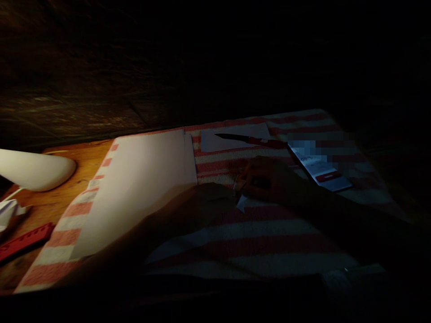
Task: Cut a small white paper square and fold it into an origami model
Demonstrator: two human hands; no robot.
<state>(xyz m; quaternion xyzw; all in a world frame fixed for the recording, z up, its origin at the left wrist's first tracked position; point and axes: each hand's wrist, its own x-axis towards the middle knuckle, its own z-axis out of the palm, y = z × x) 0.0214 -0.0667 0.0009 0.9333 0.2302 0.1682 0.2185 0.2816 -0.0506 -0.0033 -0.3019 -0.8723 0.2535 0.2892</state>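
Note:
My left hand (215, 200) and my right hand (264, 179) meet over a striped towel (269, 264), both in deep shadow. Between them shows a small folded piece of paper (241, 204), one white corner pointing down. The fingers of my right hand are curled and pinched at it. My left hand lies low with its fingertips against the paper's other side; its fingers are mostly dark. Beyond my hands a knife (235, 137) with a dark blade and red handle rests partly on a sheet of paper (210, 142).
Large white sheets (134, 175) cover the towel's left part. A lit phone (319, 168) lies at the right. On the wooden table (87, 154) at the left are a white lamp (40, 170), crumpled paper (10, 213) and a red strip-like object (27, 240). A dark wall stands behind.

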